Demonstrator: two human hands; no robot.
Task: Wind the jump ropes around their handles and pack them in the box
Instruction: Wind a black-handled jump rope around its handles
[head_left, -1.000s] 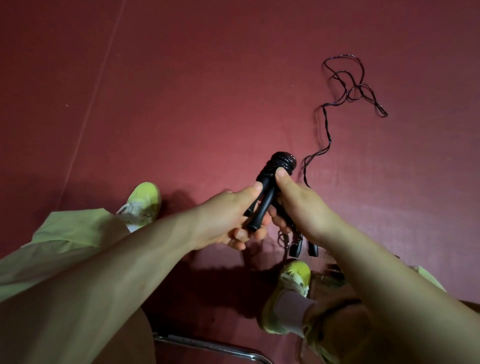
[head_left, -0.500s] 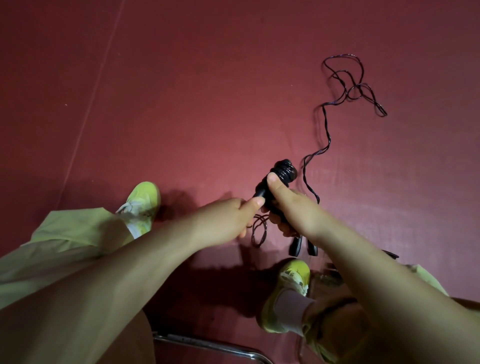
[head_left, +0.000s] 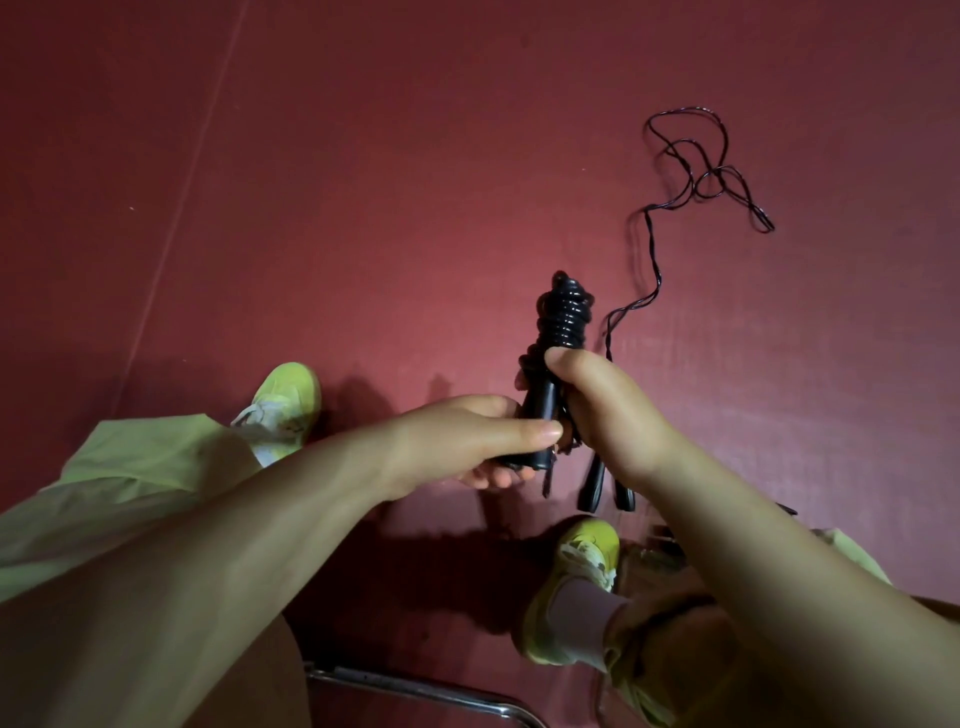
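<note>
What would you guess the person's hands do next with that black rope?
Probably another wrap: the right hand grips the handles, coils already stacked at the top, while loose rope trails on the floor. The left hand would likely guide it round.

Handles (head_left: 545, 395) between hands; loose rope (head_left: 691, 171) on floor (head_left: 363, 182) beyond.
</note>
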